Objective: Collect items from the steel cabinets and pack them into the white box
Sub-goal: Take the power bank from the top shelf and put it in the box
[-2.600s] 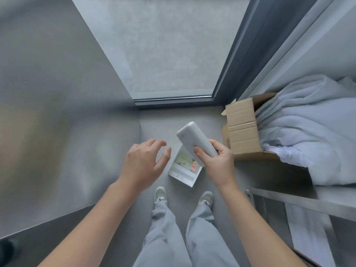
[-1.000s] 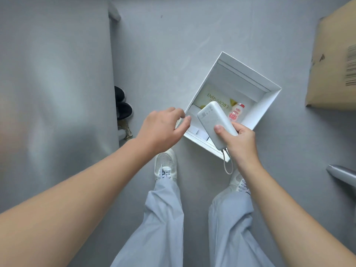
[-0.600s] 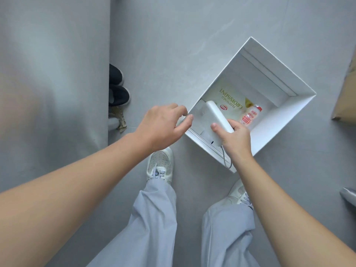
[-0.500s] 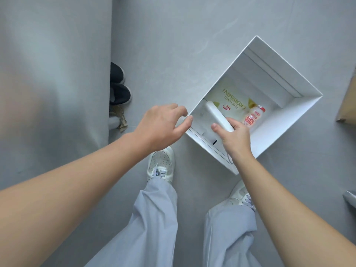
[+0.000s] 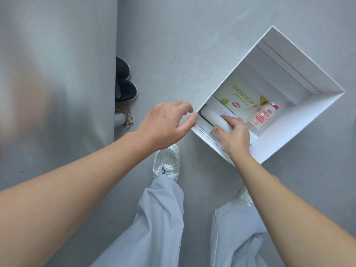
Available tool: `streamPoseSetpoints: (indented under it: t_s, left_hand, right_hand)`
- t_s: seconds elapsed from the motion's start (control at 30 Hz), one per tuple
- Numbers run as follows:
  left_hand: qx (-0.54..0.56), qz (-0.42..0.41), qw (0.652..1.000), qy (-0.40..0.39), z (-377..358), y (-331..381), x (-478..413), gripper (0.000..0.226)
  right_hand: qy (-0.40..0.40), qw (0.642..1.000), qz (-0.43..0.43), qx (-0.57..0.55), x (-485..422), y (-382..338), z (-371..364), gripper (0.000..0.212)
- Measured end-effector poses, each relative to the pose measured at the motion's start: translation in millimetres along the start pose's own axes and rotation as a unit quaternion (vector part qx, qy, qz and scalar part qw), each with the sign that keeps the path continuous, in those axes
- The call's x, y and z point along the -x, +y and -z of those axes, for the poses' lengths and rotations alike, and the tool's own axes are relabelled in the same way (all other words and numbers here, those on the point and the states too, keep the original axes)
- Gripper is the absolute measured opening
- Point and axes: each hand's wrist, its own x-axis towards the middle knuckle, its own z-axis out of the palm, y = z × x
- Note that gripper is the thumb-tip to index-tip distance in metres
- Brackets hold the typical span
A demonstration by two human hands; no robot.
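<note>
Since the earlier frames, the right hand has carried the white power bank from above the white box down into it, and the device now lies low in the near left corner, close against the wall. The right hand grips its near end, thumb on one side and fingers over the top. The left hand is open and empty, fingers loosely curled, thumb tip touching the rim at that corner. It appears to steady the box.

A flat croissant packet lies on the box floor beyond the power bank. A small drink bottle lies on its side to the right, apart from the right hand. Whether the power bank rests fully on the floor of the box cannot be told; the right hand hides its near end.

The step in hand appears to be seating and releasing the item. To do it well, the person lowers the power bank flat, long side parallel to the wall, so the middle of the box stays free. The fingers open only once the device is supported. The hand lifts straight up, clear of the bottle, which would likely roll if nudged. No cord shows now; if one is there, it belongs inside the rim.
</note>
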Motion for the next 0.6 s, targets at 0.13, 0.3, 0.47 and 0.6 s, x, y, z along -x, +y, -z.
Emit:
streamPoseSetpoints:
  t_s: [0.13,0.3,0.47,0.6]
  left_hand:
    - [-0.007,0.001,1.0,-0.002,-1.4,0.2,-0.8,0.042]
    - [-0.019,-0.01,1.0,-0.001,-3.5,5.6,-0.4,0.04]
    - [-0.021,-0.019,1.0,-0.01,1.9,21.1,-0.4,0.039]
    - [-0.029,-0.03,0.999,-0.011,14.4,37.9,1.5,0.039]
  right_hand:
    - [-0.006,1.0,-0.013,-0.026,0.6,7.1,8.6,0.033]
    - [-0.007,0.996,-0.043,-0.082,9.5,8.7,16.8,0.029]
    - [-0.065,0.996,-0.027,-0.051,23.1,3.0,25.0,0.046]
    - [-0.072,0.997,0.004,-0.036,39.3,-12.7,41.7,0.05]
